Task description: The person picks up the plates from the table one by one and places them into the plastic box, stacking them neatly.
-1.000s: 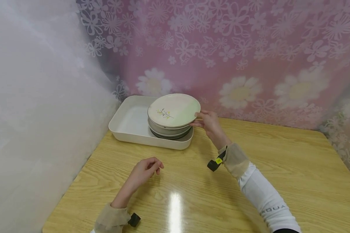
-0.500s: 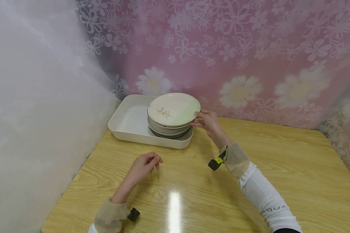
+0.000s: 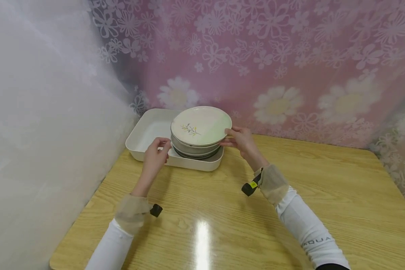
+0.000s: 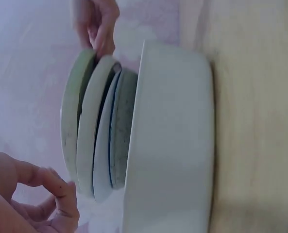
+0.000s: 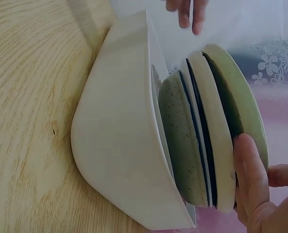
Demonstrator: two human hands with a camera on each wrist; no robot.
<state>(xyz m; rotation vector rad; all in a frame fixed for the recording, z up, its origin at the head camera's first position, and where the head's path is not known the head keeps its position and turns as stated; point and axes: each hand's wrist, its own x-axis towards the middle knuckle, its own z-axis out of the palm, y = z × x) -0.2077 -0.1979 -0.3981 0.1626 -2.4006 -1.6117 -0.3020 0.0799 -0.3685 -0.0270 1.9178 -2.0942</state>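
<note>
A stack of plates and dishes (image 5: 180, 141) stands in the right part of a white rectangular tray (image 3: 152, 159). On top lies a round cream and pale green plate (image 3: 202, 125) with a painted twig. My right hand (image 3: 243, 142) pinches its right edge, thumb above and fingers beneath; in the right wrist view a gap shows between this plate and the cream one (image 5: 214, 116) under it. Close to the stack's left side is my left hand (image 3: 155, 153), over the tray's front rim. Its fingers (image 4: 63, 199) are loosely curled and hold nothing; the right wrist view shows them apart from the plates.
The tray rests on a wood-grain table (image 3: 222, 210), near its back left. A pink flowered curtain (image 3: 256, 75) hangs behind, and a whitish sheet (image 3: 54, 112) covers the left side. Each wrist wears a black camera (image 3: 249, 188).
My left hand has moved forward from the table up to the left side of the stack. My right hand stays on the top plate's edge, almost unmoved.
</note>
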